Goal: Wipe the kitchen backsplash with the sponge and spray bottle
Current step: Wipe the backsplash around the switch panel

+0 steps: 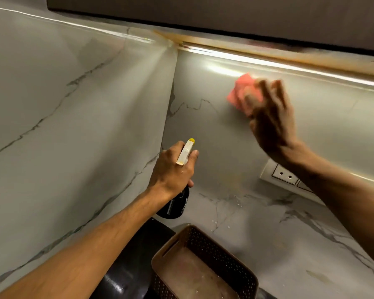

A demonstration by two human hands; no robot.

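Sponge point(239, 93): pink, high on the backsplash point(203, 126), right of the corner, just under the lit strip
Right hand point(270, 119): motion-blurred; grip seems flat, fingers spread over the sponge, pressing it to the wall
Spray bottle point(177, 203): dark body, white head, yellow nozzle facing the backsplash; left hand point(173, 169) grip wrapped round its neck
Basket point(181, 236): brown, perforated, on the counter point(289, 244)
Wall socket point(283, 173): beside the right forearm

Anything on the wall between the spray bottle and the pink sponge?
Nothing: the head view shows bare backsplash between spray bottle and sponge, only a dark marble vein.
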